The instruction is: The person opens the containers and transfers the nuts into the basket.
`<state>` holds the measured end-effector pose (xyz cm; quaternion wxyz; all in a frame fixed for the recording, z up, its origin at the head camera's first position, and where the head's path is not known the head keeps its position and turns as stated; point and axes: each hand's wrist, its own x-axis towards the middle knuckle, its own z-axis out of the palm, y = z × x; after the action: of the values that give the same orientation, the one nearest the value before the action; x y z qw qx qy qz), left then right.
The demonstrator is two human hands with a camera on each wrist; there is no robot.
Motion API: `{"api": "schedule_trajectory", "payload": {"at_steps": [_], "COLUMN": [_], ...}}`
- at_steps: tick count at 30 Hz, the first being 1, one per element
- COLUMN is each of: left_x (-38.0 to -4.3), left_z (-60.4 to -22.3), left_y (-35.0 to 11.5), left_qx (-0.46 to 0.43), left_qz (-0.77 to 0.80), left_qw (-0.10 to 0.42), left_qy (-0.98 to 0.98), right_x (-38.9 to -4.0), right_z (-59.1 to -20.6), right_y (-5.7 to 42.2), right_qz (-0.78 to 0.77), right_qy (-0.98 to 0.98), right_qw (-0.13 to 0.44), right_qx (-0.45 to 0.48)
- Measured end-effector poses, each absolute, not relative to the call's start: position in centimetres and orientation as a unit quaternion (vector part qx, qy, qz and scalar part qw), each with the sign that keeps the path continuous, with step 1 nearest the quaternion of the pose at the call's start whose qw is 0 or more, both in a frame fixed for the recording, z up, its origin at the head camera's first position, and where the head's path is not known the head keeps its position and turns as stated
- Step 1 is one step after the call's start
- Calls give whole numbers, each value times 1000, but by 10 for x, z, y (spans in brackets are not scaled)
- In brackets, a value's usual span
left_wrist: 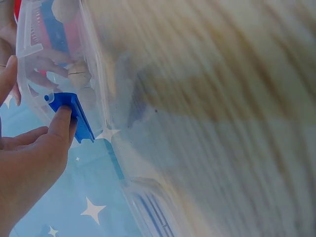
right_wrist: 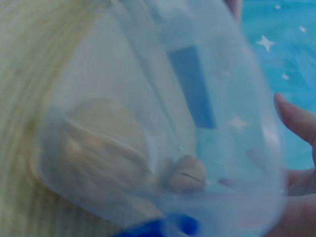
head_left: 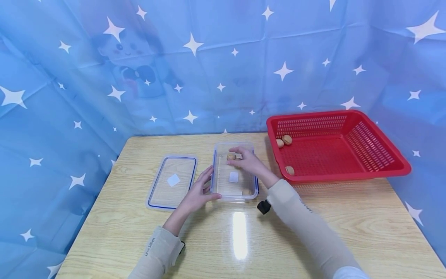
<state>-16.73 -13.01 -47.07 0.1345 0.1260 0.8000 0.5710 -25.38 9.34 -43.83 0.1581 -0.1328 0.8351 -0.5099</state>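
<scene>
A clear plastic box (head_left: 226, 182) with blue latches stands open on the table. My left hand (head_left: 200, 193) rests against its near left corner, fingers spread along the side and thumb at the near rim. In the left wrist view a fingertip presses the blue latch (left_wrist: 74, 116). My right hand (head_left: 245, 161) reaches over the box, thumb and fingers parted around a walnut (head_left: 231, 156) inside. The right wrist view shows this walnut (right_wrist: 186, 174) a little apart from the visible fingers. Another walnut (head_left: 246, 192) lies in the near right corner of the box.
A clear lid (head_left: 173, 195) with a blue seal lies left of the box. On the right stands a red basket (head_left: 334, 179) with walnuts (head_left: 287, 139) along its left side. A blue star-patterned curtain (head_left: 223, 69) hangs behind the wooden table (head_left: 115, 232).
</scene>
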Motion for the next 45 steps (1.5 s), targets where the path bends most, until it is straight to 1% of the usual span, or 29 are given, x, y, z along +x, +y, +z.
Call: {"api": "schedule_trajectory", "payload": {"at_steps": [4,11,20,28,35,45], "left_x": [-167,-168,-167,-167,-166,-166], "left_z": [-471,-472,-471,-472,-471,-469], "left_y": [-129,-128,-127,-128,-128,-127], "left_qx": [129,134,132,131,135,131], "left_qz": [570,565,560,557,563,559], "left_qw": [136,133,135,134,138,138], "left_qy": [800,803,806,809,804,807], "right_x": [-248,-243,-238,-238,-239,-238], "right_z": [-444,-452,-465,-469,-472,-470], "right_y": [88,82,76,72,73,74], "right_qz": [-501,-469,-457,-442,-441,-460], "right_qy": [839,852,837,847,846,832], "right_qw": [168,157,225,216,202,202], "right_qx": [-130,-172,-200,-201,-222,-233]}}
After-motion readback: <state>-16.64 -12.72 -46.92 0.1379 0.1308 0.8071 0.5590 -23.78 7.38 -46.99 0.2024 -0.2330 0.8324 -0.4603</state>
